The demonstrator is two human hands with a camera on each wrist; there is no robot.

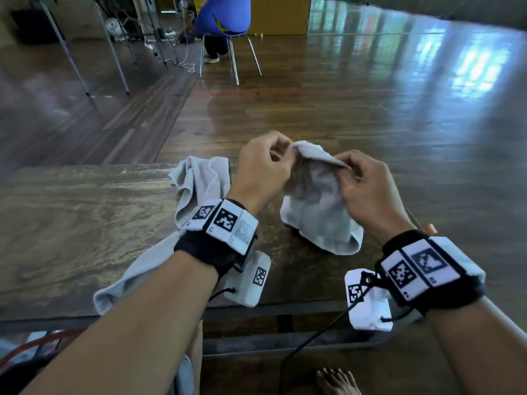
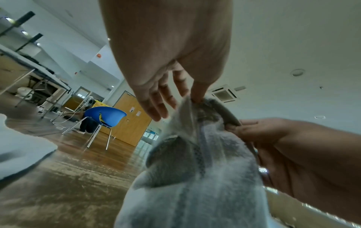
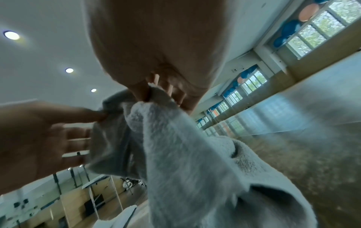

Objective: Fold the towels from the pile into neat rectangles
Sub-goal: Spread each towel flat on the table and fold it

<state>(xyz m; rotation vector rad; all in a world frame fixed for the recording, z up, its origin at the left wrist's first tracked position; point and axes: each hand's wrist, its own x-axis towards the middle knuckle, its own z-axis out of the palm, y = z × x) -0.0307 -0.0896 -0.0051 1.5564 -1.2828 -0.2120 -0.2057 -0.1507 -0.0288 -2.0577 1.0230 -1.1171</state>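
A grey towel hangs crumpled above the wooden table, its lower end resting on the tabletop. My left hand pinches its upper edge on the left, and my right hand pinches the same edge a short way to the right. In the left wrist view the left hand holds the grey towel between thumb and finger, with the other fingers straight. In the right wrist view the right hand nips the grey towel at its top fold. A second grey towel lies loose under my left forearm.
The table's front edge runs just below my wrists, and its far edge lies close behind the towels. A blue chair with a person seated on it stands on the wooden floor beyond. Folding tables stand at the back left.
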